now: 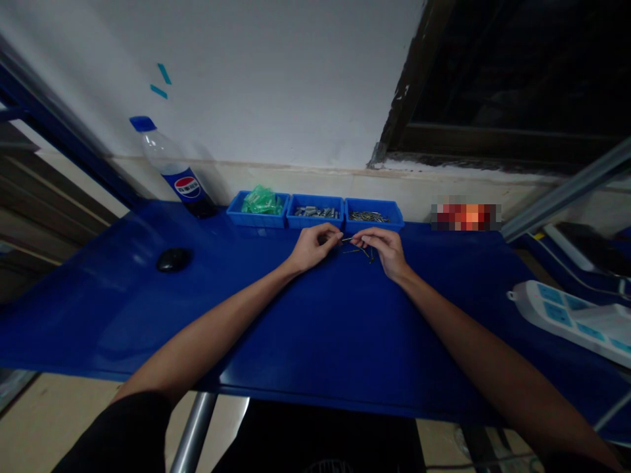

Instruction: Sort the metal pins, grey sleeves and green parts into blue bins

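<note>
Over the blue table (315,328), my left hand (315,246) and my right hand (382,248) are almost fingertip to fingertip. Both pinch at a thin metal screw-like piece (347,239) that spans the small gap between them. A few more thin screw-like pieces (371,255) lie on the table under my right fingers. Just behind the hands stand three blue bins in a row. The left bin (236,217) holds green clear plastic pieces (261,200), the middle bin (296,221) grey metal sleeves (315,212), the right bin (394,222) thin metal pieces (367,216).
A Pepsi bottle (185,184) with dark liquid low inside stands at the back left. A black computer mouse (172,259) lies in front of it. At the right edge is a white power strip (572,315). A pale wall runs behind the table.
</note>
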A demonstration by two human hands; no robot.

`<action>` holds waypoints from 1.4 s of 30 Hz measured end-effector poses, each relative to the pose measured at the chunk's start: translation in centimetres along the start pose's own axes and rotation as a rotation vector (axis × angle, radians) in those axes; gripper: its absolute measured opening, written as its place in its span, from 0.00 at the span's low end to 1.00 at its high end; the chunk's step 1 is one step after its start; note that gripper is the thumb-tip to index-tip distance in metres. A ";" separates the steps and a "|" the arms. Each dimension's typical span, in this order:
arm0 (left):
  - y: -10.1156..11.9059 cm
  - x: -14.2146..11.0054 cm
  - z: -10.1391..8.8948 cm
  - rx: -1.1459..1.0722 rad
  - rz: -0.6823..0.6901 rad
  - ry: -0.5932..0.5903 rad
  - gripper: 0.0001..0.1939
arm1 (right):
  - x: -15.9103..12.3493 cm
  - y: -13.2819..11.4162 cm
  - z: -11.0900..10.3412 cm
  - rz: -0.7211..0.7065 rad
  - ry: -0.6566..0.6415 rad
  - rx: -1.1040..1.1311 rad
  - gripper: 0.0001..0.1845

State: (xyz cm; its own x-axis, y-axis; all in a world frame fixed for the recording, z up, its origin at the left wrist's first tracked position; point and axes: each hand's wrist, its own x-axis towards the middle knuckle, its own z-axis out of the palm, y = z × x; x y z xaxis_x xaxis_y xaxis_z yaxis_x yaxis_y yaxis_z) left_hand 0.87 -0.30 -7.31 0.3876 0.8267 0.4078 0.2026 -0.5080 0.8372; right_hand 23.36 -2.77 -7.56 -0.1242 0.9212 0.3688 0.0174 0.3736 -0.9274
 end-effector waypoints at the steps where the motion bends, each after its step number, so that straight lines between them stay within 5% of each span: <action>1: 0.1 0.0 0.0 0.073 0.034 0.009 0.13 | 0.1 0.2 -0.1 -0.013 0.052 0.002 0.10; 5: 0.4 -0.2 0.0 0.284 0.213 -0.080 0.10 | 0.3 0.4 -0.3 0.000 0.254 -0.010 0.16; 10: 0.2 -0.5 0.2 0.412 0.356 -0.246 0.11 | 0.4 0.1 -0.2 0.014 0.265 -0.044 0.20; 22: 0.4 -0.5 0.1 0.507 0.385 -0.271 0.11 | 0.4 0.4 -0.2 0.002 0.246 0.059 0.15; 27: 0.9 -0.6 0.2 0.473 0.475 -0.401 0.13 | 0.3 0.1 -0.2 0.015 0.233 0.053 0.14; 42: 1.2 -0.5 0.4 0.503 0.391 -0.404 0.10 | 0.3 -0.2 0.0 0.040 0.205 0.068 0.13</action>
State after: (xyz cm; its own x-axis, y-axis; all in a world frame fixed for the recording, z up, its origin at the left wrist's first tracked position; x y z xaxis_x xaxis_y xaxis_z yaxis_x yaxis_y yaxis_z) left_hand 1.30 -1.44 -6.65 0.7954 0.4599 0.3947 0.3316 -0.8754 0.3517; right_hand 23.27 -2.54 -7.24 0.0797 0.9405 0.3302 -0.0498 0.3346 -0.9410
